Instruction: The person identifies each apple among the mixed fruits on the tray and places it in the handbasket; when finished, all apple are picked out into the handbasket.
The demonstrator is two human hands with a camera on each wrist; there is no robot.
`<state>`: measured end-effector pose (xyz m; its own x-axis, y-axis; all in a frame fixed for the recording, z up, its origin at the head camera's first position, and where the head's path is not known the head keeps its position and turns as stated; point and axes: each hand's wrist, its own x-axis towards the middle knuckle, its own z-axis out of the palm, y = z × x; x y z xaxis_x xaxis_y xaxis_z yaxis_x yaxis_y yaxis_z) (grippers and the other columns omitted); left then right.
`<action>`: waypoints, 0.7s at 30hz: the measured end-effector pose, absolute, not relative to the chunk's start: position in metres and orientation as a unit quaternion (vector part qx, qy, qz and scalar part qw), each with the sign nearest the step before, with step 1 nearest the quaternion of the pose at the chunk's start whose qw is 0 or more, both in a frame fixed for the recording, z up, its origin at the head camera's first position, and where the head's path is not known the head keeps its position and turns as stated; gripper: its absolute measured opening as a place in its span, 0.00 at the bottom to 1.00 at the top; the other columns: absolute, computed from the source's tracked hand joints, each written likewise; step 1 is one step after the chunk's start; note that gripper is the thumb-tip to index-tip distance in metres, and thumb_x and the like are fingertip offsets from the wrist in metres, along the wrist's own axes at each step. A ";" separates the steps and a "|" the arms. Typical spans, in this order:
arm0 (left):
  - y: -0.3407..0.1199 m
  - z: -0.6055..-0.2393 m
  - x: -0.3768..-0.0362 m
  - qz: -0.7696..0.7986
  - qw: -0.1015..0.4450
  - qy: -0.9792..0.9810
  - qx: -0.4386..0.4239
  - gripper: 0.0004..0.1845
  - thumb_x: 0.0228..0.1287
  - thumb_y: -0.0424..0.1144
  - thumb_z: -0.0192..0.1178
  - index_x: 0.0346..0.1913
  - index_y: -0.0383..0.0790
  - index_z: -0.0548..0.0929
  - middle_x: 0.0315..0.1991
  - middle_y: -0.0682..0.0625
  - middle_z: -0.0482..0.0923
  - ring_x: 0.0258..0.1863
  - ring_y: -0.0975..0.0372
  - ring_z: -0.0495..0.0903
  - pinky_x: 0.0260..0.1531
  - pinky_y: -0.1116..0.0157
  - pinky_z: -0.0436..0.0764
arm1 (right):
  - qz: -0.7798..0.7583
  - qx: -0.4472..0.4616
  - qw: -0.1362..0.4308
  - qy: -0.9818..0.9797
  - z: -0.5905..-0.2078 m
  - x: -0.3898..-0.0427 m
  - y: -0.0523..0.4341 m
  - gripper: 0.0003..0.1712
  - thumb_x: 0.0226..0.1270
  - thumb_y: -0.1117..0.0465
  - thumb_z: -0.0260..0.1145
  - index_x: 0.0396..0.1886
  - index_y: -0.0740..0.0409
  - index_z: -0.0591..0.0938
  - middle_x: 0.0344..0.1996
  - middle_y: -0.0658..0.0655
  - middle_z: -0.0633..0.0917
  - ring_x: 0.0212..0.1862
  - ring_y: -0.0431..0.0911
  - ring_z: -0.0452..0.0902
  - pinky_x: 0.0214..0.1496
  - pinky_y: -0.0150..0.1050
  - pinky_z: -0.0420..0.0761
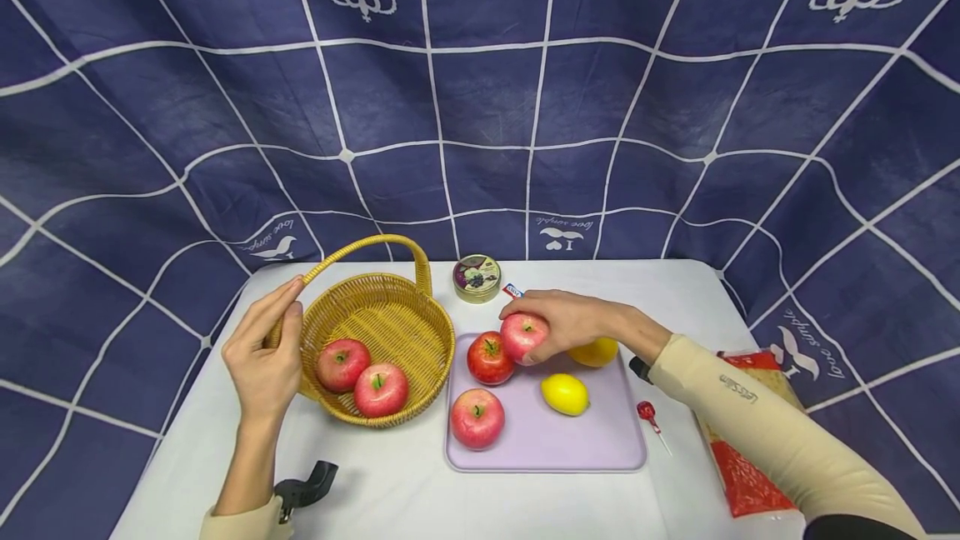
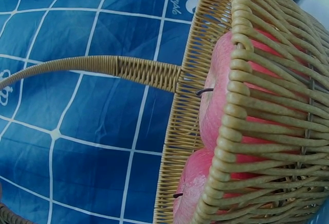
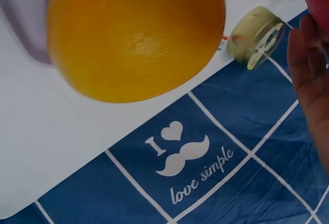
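We see the right hand (image 1: 566, 319) with its fingers curled over a red apple (image 1: 523, 335), gripping it just above the lilac tray (image 1: 592, 444), touching a second apple (image 1: 490, 357) beside it. A third apple (image 1: 477, 417) and a lemon (image 1: 565, 393) lie on the tray nearer us; an orange (image 1: 596, 351) sits under the right wrist, filling the right wrist view. Left hand (image 1: 264, 361) rests on the wicker basket (image 1: 405, 327) rim by the handle, fingers straight and together, thumb on the inside edge. Two apples (image 1: 362, 377) lie in the basket. Behind the tray on the white table (image 1: 420, 498): a round tin (image 1: 476, 277). Right of the tray: a lollipop (image 1: 649, 417) and a red packet (image 1: 742, 465).
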<state>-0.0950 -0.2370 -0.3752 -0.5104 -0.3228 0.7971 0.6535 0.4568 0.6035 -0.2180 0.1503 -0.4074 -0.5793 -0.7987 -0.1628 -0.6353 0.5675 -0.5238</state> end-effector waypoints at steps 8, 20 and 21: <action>-0.237 -0.376 -0.095 -0.509 0.479 -0.705 -0.117 0.13 0.61 0.16 0.60 0.48 0.22 0.86 0.48 0.31 0.85 0.53 0.60 0.84 0.56 0.72 0.81 | -0.232 -0.427 0.183 0.855 -0.406 -0.221 0.136 0.39 0.52 0.39 0.77 0.65 0.36 0.76 0.51 0.35 0.79 0.51 0.34 0.75 0.56 0.35 0.80; -0.236 -0.374 -0.095 -0.507 0.477 -0.708 -0.115 0.12 0.62 0.17 0.60 0.48 0.23 0.86 0.48 0.32 0.85 0.53 0.60 0.84 0.56 0.71 0.81 | -0.240 -0.445 0.184 0.843 -0.401 -0.221 0.113 0.38 0.53 0.37 0.76 0.65 0.32 0.75 0.59 0.36 0.77 0.54 0.34 0.74 0.58 0.35 0.80; -0.236 -0.374 -0.095 -0.507 0.478 -0.709 -0.115 0.12 0.62 0.17 0.60 0.48 0.23 0.86 0.48 0.32 0.85 0.53 0.60 0.84 0.56 0.71 0.81 | -0.239 -0.444 0.187 0.843 -0.400 -0.221 0.111 0.38 0.53 0.37 0.76 0.65 0.32 0.75 0.59 0.36 0.76 0.54 0.33 0.74 0.57 0.35 0.80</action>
<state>-0.0952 -0.2362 -0.3744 -0.5173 -0.3217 0.7930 0.6464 0.4604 0.6084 -0.2207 0.1113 -0.3997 -0.5358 -0.8381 -0.1023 -0.6597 0.4912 -0.5688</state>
